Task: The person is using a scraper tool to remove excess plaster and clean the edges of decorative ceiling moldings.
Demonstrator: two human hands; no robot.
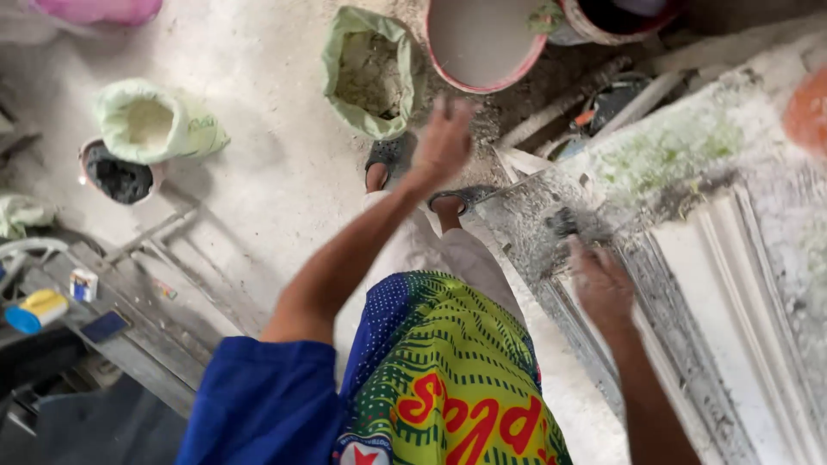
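Observation:
My left hand [444,142] is stretched out over the floor toward a red-rimmed bucket [482,43] of pale wet mix, fingers spread and holding nothing. My right hand [600,284] rests on the edge of a long white moulded slab [732,293] on the bench at right, fingers curled beside a dark grey lump [564,224] on a wet grey sheet [530,224]. Whether it grips anything I cannot tell.
An open green sack of powder [370,73] stands left of the bucket, another [151,125] lies farther left by a dark tub [116,176]. Metal strips [146,301] with small items lie at lower left. My feet in sandals [388,164] stand below the sack.

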